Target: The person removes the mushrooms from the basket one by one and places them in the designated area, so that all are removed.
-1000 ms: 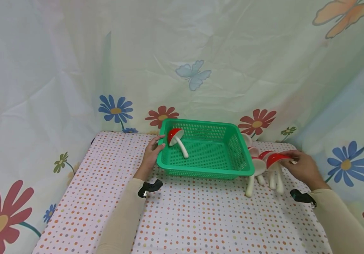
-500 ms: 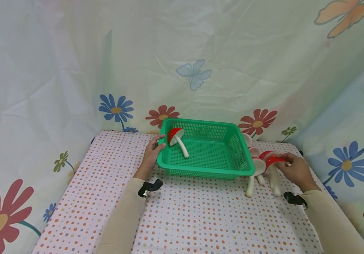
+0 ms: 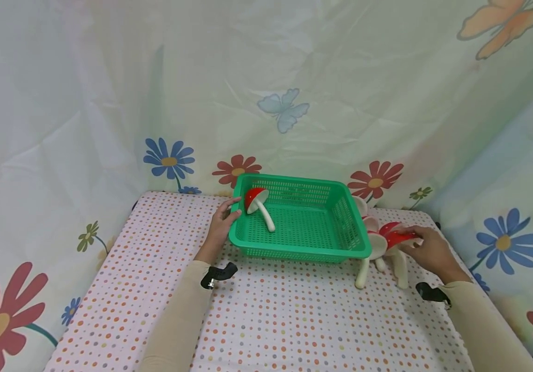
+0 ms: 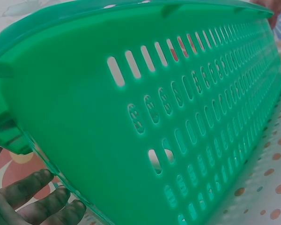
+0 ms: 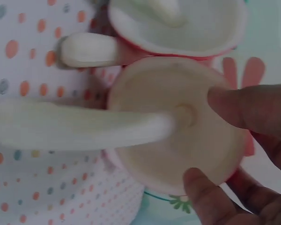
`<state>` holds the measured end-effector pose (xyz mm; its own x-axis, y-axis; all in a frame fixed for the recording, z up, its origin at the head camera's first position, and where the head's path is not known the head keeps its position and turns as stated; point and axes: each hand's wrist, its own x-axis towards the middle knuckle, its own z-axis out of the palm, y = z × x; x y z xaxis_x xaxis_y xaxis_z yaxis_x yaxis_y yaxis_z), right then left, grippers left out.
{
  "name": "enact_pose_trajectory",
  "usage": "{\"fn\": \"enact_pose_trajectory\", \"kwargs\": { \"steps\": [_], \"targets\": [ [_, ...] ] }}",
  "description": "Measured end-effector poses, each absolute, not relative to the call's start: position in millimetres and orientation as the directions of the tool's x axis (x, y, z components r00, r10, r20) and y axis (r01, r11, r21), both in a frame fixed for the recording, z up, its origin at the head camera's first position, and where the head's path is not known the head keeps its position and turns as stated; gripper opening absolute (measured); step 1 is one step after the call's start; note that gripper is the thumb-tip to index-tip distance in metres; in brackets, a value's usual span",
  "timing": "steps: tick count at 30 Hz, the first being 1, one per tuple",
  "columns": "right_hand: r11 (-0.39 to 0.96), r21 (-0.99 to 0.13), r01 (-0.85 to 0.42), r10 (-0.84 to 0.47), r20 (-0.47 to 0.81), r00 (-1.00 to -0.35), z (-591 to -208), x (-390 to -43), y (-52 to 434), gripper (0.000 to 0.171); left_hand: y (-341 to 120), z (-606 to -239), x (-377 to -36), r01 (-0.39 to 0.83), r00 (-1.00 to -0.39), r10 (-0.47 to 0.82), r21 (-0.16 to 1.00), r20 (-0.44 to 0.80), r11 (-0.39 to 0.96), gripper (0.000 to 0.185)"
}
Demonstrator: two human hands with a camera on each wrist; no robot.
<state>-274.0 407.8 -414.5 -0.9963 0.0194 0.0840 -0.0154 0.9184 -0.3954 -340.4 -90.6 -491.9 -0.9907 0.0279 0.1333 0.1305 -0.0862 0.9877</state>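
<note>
My left hand (image 3: 219, 227) holds the left rim of a green plastic basket (image 3: 301, 253), with thumb and index finger at the rim. In the left wrist view, other fingers (image 4: 49, 201) lie against the basket's outer wall (image 4: 75, 108). My right hand (image 3: 431, 250) grips a red-capped toy mushroom (image 3: 398, 239) by its cap, right of the basket. In the right wrist view, thumb and fingers spread over the cap's pale underside (image 5: 150, 154). Inside the basket lies another toy mushroom (image 3: 265, 214), its cap toward the left wall.
Several more toy mushrooms (image 3: 378, 243) crowd against the basket's right side, partly hidden by it. A dotted cloth (image 3: 271, 320) covers the table. Behind hangs a curtain (image 3: 341, 103) printed with flowers and butterflies.
My right hand has moved left and slightly down with the mushroom, bringing it closer against the other mushrooms. My left hand and the basket have stayed in place.
</note>
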Motion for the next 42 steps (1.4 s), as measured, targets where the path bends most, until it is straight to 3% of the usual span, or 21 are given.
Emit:
{"fn": "enact_pose_trajectory", "kwargs": {
  "steps": [6,13,16,28,36,42],
  "targets": [
    [0.903,-0.417,-0.107,-0.068,0.107,-0.992,-393,-266,407,0.045,-90,-492,-341,0.124,-0.991,0.029,0.988,0.127,-0.094,0.040],
    [0.923,-0.386,0.012,-0.013,-0.061,-0.998,-368,-259,397,0.057,-91,-492,-340,0.124,-0.991,0.032,0.989,0.127,-0.085,0.040],
    [0.924,-0.382,0.004,-0.028,-0.079,-0.996,-361,-255,392,0.058,-92,-493,-341,0.124,-0.991,0.035,0.989,0.127,-0.081,0.040],
    [0.892,-0.410,-0.189,-0.157,0.110,-0.981,-343,-255,346,0.050,-92,-489,-339,0.110,-0.993,0.041,0.990,0.114,-0.085,0.041],
    [0.822,-0.516,-0.241,-0.177,0.171,-0.969,-343,-266,313,0.058,-95,-475,-329,0.083,-0.993,0.083,0.994,0.089,-0.073,0.046],
    [0.792,-0.535,-0.294,-0.218,0.201,-0.955,-344,-277,296,0.053,-93,-474,-329,0.082,-0.992,0.084,0.991,0.091,-0.103,0.046]
  ]
}}
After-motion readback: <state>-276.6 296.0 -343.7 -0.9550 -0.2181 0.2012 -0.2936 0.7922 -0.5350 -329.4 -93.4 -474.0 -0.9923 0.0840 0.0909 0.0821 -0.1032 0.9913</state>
